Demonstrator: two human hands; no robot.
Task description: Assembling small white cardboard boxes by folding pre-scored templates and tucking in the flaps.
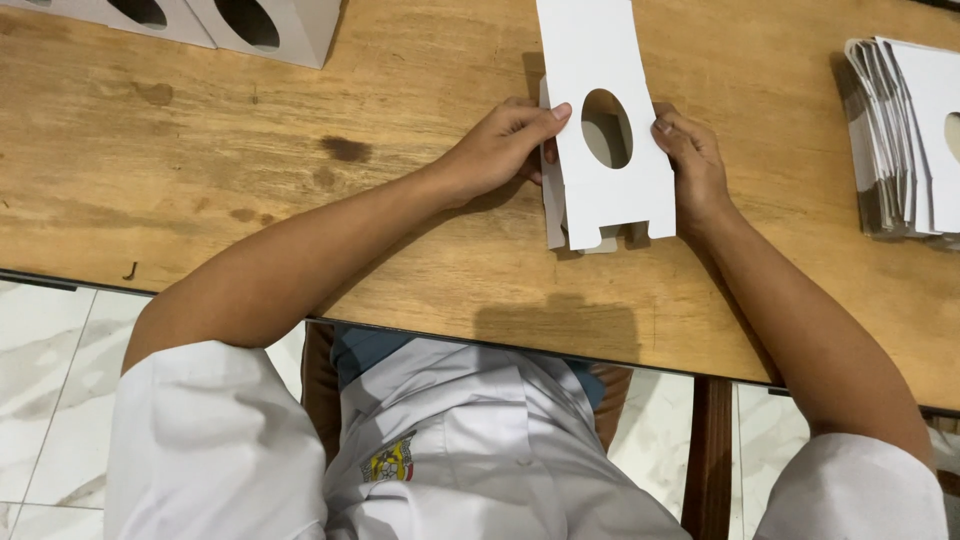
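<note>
A white cardboard box blank (612, 190) with an oval window cut through its front panel lies partly folded on the wooden table (200, 180), near the middle of the table's near half. Through the oval hole the inside of the carton shows as a shadowed hollow; nothing can be seen in it. The long top flap runs away from the person and out past the top edge of the view, and two small tabs stick out at the near end.

The left hand (500, 150) grips the carton's left edge, thumb pressed flat on the front panel just beside the oval, the other fingers curled behind the side fold. The right hand (692, 160) clasps the right edge in the same way, thumb tip on the front and fingers tucked under.

At the far left corner stand two assembled white boxes (255, 25), each with a dark oval opening, well apart from the hands; what they hold cannot be told. On the right edge of the table sits a stack of flat white blanks (895, 140), leaning slightly, one oval cutout showing. Dark stains mark the wood left of the hands. A white shirt and pale floor tiles fill the bottom of the view.
</note>
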